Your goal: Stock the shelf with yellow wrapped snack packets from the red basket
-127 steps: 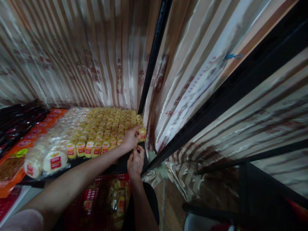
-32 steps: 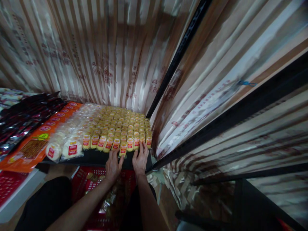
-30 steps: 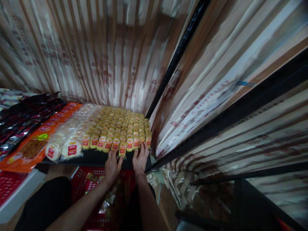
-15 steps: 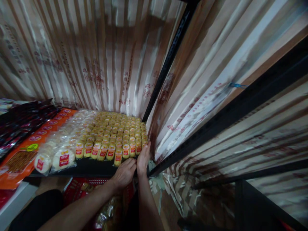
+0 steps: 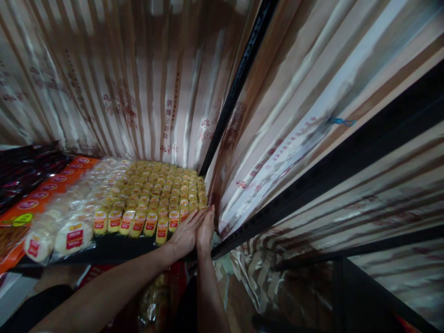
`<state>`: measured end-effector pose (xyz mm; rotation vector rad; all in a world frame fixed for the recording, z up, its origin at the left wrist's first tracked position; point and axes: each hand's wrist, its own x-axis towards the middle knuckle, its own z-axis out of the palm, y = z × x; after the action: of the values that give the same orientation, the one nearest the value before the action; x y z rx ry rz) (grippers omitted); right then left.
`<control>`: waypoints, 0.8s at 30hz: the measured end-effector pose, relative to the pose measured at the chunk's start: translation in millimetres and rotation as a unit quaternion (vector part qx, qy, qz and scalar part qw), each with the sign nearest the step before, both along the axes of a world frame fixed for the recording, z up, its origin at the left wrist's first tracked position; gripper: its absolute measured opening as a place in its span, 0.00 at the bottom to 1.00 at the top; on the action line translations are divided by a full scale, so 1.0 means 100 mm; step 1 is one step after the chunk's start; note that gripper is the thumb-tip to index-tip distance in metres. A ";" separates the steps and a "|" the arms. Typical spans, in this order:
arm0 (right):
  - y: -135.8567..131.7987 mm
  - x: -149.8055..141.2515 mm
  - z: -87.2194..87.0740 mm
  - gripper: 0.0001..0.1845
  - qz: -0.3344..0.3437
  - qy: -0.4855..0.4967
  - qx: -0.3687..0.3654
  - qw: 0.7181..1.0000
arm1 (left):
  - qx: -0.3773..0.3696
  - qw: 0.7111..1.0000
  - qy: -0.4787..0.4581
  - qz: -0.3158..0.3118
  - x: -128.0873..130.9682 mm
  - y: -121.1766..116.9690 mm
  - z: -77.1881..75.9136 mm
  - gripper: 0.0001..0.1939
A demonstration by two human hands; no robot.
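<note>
Rows of small yellow wrapped cakes (image 5: 149,194) with red-and-white labels stand packed on the black shelf (image 5: 114,249). My left hand (image 5: 185,235) lies at the front right of these rows, its fingers stretched forward against the front packs and partly covering them. Right beside it, my right hand (image 5: 205,227) is held on edge along the right end of the rows, with straight fingers. The two hands touch or nearly touch. I see nothing gripped in either hand.
Left of the cakes lie round white wrapped pastries (image 5: 74,233), an orange bag (image 5: 45,189) and dark shiny packs (image 5: 27,171). Black metal posts (image 5: 239,92) and pleated printed sheeting (image 5: 145,92) enclose the back and right. Under the shelf are wrapped goods (image 5: 156,300).
My left hand has moved forward onto the front packs at the right end. My right hand stays at the right side. The view has shifted, so the goods appear farther left.
</note>
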<state>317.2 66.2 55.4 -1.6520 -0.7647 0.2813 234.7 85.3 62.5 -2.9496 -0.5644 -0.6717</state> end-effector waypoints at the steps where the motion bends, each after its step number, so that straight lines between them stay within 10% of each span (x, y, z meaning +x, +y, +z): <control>1: -0.01 -0.01 0.02 0.35 0.009 0.018 -0.003 1.000 | 0.001 1.000 0.002 0.000 0.02 0.01 -0.01 0.26; 16: 0.19 0.00 0.33 0.33 -0.045 -0.068 -0.043 0.996 | -0.069 0.992 -0.107 -0.021 -0.05 0.05 -0.14 0.24; 24: 0.54 0.29 0.13 0.35 0.015 -0.013 -0.041 0.999 | -0.088 0.986 -0.140 -0.010 -0.08 0.06 -0.17 0.23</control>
<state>346.5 120.1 68.1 -1.7247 -0.8065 0.3163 226.9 90.9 45.1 -3.0453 -0.6476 -1.1034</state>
